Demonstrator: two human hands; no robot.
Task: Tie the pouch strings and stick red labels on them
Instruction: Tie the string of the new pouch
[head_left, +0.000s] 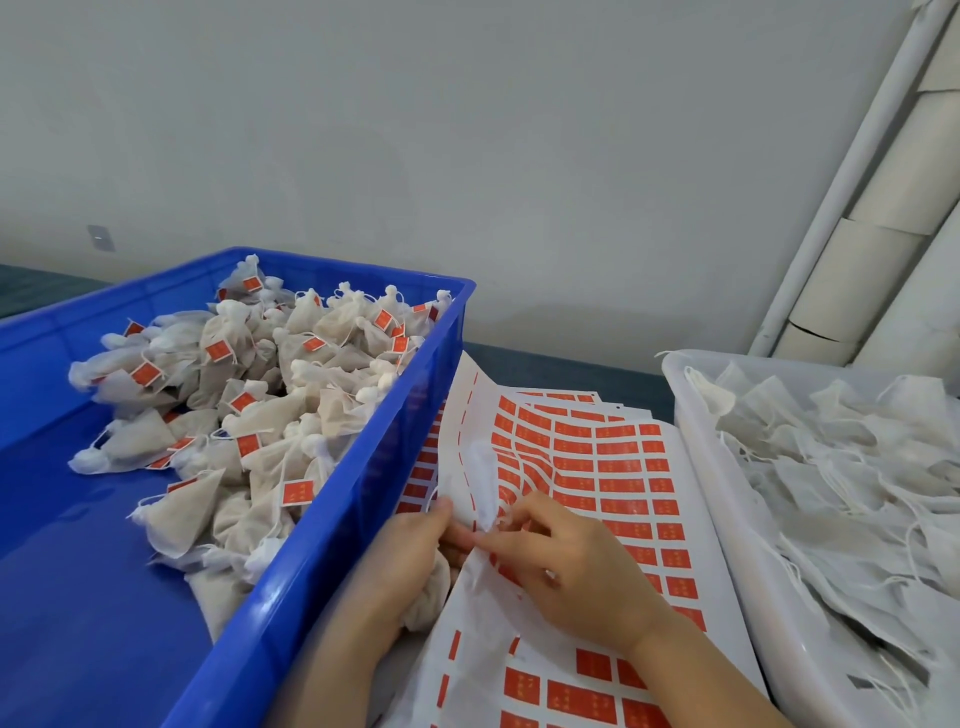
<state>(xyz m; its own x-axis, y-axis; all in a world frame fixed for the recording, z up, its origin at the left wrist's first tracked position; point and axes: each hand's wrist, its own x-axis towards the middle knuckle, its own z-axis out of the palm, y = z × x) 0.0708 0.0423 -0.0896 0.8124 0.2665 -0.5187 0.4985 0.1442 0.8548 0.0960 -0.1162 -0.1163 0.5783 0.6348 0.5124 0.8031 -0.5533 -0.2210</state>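
My left hand (410, 556) grips a white filled pouch (428, 592) low against the label sheets; the pouch's blurred white top (483, 478) sticks up between both hands. My right hand (566, 566) pinches the pouch's strings at its neck, fingertips meeting those of the left hand. Under the hands lie sheets of red labels (613, 467), some rows peeled off. Whether a label is between my fingers is hidden.
A blue crate (332, 525) on the left holds several tied pouches with red labels (249, 395). A white bin (727, 525) on the right is full of untied pouches (852, 483). Cardboard tubes (872, 249) lean at the wall far right.
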